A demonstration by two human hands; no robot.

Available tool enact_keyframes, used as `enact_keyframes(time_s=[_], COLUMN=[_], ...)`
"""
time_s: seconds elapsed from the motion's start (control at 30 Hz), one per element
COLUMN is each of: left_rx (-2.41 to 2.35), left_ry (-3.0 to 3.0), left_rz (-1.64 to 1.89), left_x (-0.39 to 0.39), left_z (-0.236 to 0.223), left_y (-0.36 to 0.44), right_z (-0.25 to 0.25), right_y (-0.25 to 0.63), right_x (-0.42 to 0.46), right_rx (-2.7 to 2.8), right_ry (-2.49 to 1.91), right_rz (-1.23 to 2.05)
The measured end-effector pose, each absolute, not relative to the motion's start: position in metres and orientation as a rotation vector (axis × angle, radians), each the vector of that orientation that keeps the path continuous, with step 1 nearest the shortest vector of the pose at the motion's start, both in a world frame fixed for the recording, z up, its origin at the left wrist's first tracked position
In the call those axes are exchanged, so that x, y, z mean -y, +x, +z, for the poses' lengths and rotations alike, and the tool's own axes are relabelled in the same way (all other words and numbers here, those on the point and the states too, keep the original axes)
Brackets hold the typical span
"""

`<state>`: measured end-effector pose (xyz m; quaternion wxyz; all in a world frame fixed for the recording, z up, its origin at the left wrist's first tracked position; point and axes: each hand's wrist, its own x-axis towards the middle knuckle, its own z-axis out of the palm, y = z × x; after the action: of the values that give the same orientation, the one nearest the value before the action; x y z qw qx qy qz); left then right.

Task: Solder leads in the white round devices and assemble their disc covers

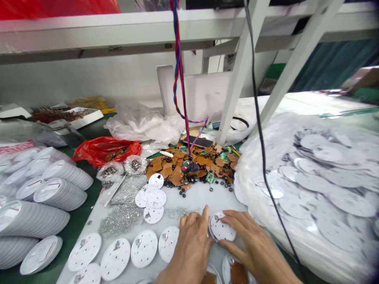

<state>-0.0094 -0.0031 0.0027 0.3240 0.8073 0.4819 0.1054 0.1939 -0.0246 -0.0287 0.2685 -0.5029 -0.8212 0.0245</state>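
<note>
My left hand [189,248] and my right hand [251,244] meet at the bottom centre of the view. Between them is a white perforated disc [222,228], sitting in a shallow round white shell. My left forefinger presses its left edge, and my right fingers lie across its lower right side. A row of similar discs [144,248] lies to the left of my left hand. Each has a small metal part at its centre. Below my right hand, a round piece with a brown insert [235,270] is partly hidden.
Stacked white round shells [50,193] stand at left. A large plastic bag of white discs [319,189] fills the right. Beyond my hands lie brown squares and black parts [189,165], glitter-like metal bits [121,219], and a hanging twisted red-blue cable [179,75].
</note>
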Motion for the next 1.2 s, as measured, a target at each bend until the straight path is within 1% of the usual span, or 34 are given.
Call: enact_keyframes(time_s=[0.23, 0.33, 0.5, 0.6, 0.67, 0.7, 0.83, 0.9, 1.07, 1.2], left_rx=[-1.315, -1.301, -1.336, -1.27, -1.215, -1.194, -1.161, -1.171, -1.238, -1.302], left_ry=[2.104, 2.081, 1.765, 1.571, 1.514, 1.489, 1.476, 1.51, 1.553, 1.51], left_rz=[0.159, 0.152, 0.457, 0.617, 0.693, 0.728, 0.793, 0.827, 0.94, 1.011], left_x=[0.002, 0.0, -0.007, -0.011, -0.012, -0.011, -0.003, 0.001, 0.005, 0.005], left_z=[0.009, 0.012, 0.013, 0.021, 0.027, 0.03, 0.035, 0.033, 0.024, 0.02], left_y=[-0.006, -0.005, -0.005, -0.006, -0.008, -0.009, -0.013, -0.014, -0.012, -0.006], right_z=[-0.034, -0.032, -0.015, -0.007, -0.004, -0.003, 0.005, 0.01, 0.007, -0.008], right_y=[0.19, 0.189, 0.183, 0.18, 0.18, 0.18, 0.179, 0.175, 0.161, 0.155], right_x=[0.026, 0.025, 0.023, 0.025, 0.026, 0.026, 0.023, 0.021, 0.027, 0.032], right_rx=[2.198, 2.215, 2.178, 2.146, 2.086, 2.03, 1.773, 1.718, 1.664, 1.633], right_ry=[-1.423, -1.386, -1.281, -1.164, -1.175, -1.213, -1.331, -1.322, -1.32, -1.393], right_rz=[0.164, 0.131, -0.054, -0.133, -0.044, 0.066, 0.809, 1.022, 1.064, 0.979])
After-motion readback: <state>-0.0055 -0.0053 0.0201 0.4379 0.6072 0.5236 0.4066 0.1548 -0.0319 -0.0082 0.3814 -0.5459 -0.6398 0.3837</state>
